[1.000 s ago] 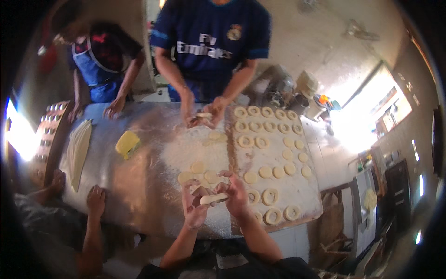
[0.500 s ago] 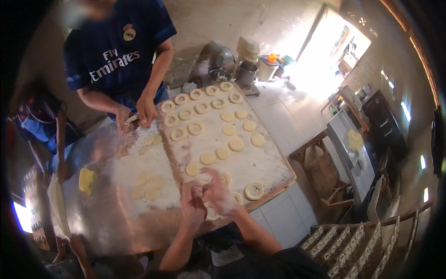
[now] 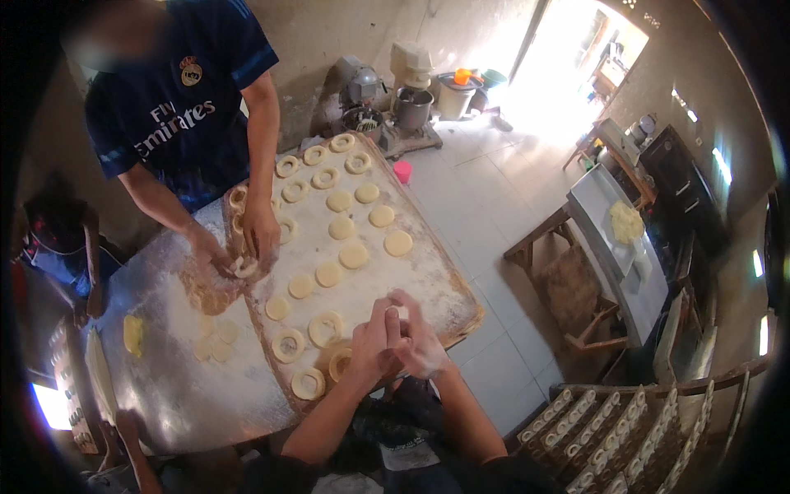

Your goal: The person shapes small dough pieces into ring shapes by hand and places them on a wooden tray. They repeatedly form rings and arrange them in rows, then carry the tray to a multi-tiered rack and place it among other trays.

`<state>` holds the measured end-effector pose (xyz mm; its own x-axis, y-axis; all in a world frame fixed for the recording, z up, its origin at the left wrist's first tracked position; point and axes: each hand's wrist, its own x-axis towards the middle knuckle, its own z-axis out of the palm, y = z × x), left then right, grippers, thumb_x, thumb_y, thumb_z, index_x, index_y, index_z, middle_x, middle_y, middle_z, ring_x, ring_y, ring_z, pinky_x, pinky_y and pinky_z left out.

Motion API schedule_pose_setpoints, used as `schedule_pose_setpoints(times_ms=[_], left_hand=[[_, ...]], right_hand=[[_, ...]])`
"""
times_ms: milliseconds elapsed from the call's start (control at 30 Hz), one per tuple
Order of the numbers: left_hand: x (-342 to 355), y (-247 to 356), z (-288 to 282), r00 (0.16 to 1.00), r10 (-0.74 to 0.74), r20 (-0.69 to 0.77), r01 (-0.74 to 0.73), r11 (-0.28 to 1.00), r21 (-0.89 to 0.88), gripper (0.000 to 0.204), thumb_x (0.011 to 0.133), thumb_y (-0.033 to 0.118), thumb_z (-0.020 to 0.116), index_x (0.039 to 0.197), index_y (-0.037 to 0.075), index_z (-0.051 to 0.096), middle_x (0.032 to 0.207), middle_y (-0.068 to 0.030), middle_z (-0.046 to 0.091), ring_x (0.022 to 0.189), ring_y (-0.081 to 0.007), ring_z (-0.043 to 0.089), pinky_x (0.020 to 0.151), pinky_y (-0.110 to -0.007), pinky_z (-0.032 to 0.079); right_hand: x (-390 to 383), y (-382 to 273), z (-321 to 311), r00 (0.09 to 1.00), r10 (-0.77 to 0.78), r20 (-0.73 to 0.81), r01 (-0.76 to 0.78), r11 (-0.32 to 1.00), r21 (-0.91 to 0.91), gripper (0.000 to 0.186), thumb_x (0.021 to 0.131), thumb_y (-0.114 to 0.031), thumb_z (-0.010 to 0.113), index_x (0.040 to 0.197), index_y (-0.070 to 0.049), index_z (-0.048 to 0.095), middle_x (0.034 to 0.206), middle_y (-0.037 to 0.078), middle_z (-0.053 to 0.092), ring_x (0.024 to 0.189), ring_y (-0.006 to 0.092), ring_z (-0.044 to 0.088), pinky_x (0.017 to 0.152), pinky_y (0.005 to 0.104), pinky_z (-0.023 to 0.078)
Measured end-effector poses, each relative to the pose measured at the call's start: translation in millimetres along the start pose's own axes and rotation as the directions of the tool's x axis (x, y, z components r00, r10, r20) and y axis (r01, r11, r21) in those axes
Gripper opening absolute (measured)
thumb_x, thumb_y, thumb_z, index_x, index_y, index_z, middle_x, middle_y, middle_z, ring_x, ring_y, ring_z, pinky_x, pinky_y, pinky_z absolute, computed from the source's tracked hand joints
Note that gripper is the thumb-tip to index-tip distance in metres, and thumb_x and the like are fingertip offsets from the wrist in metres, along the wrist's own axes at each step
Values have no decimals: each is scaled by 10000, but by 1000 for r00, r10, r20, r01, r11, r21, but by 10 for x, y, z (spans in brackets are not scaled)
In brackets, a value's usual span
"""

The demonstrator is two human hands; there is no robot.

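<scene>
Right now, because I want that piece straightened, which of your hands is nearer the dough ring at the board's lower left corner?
Left. Your left hand is up and to the right of the dough ring; your right hand is farther right, beyond the left.

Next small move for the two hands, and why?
Probably ease the left hand and right hand a little farther forward over the floured board before lowering them. A dough ring beside the left hand shows only in part, so coming straight down might brush it. I can't tell what, if anything, is between the fingers.
</scene>
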<state>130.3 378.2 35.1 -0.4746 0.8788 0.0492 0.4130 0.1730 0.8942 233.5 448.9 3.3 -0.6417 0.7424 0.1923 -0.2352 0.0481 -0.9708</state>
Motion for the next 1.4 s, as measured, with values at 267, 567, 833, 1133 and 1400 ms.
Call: schedule_pose_setpoints(times_ms=[267,567,833,1133,1400], left_hand=[[216,201,473,990,-108,91,119,985,-121,281,997,264,439,1223,97,451,849,-275,632,796,-480,627,695,-533,474],[475,-230,412,985,-170,-13,146,805,574,727,888,386,603,1462,61,299,1258,-263,494,1111,-432,532,954,-506,400],[284,-251,595,979,-72,190,-65,775,629,888,757,378,743,1468,101,287,1155,-195,494,1095,-389,506,955,-493,386],[458,-384,400,996,-85,28,50,787,614,731,825,406,677,1414,95,376,1134,-189,525,1104,-377,499,961,-507,373],[1376,-898,-67,991,40,-125,62,694,717,317,909,278,554,1126,50,585,1177,-202,569,1119,-365,535,921,-501,429]], right_hand=[[16,-255,-544,966,245,80,-222,950,-221,509,1011,-359,448,1429,-124,280,787,61,571,714,160,545,666,328,466],[141,-93,-805,933,241,-268,-361,598,-716,800,845,-276,674,1474,-53,234,1203,295,500,1093,428,530,954,500,409],[19,121,-787,990,67,-121,-137,340,-930,868,738,-210,735,1466,-89,277,1119,258,511,1020,432,509,882,514,413],[155,57,-759,975,168,-145,-191,302,-934,785,783,-285,706,1445,-102,328,1153,270,525,1101,430,512,941,515,416],[1562,964,-734,993,73,-93,-109,252,-962,441,825,-190,653,1199,8,528,1115,269,600,1037,418,557,911,470,454]])
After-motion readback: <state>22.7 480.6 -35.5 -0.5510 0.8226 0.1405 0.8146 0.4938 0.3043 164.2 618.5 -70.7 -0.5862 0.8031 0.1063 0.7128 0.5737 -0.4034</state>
